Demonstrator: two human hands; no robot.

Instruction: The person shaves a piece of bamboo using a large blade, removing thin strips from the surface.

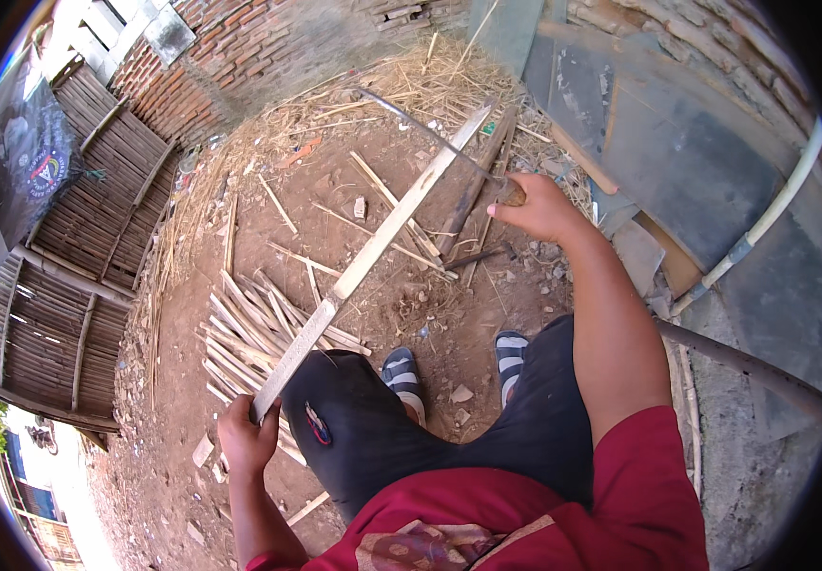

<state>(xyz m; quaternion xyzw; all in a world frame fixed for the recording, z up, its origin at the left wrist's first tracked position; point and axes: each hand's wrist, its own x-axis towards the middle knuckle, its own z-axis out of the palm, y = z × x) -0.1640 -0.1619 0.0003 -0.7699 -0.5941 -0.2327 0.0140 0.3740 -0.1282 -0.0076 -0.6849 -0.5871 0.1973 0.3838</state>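
My left hand point(247, 440) grips the near end of a long pale bamboo slat point(373, 252) that runs up and to the right over the dirt ground, its near part resting across my left knee. My right hand point(537, 205) is closed on the wooden handle of a long thin machete point(425, 130), whose blade reaches up and left and crosses the slat's far end. Below the slat, left of my knee, lies a pile of split bamboo strips point(244, 338).
My feet in striped sandals point(403, 373) stand on red dirt scattered with strips and dry straw point(373, 95). Woven bamboo panels point(78, 257) lie at the left by a brick wall point(240, 48). Grey boards point(677, 152), a white pipe point(773, 209) and a rusty pole point(744, 366) stand at the right.
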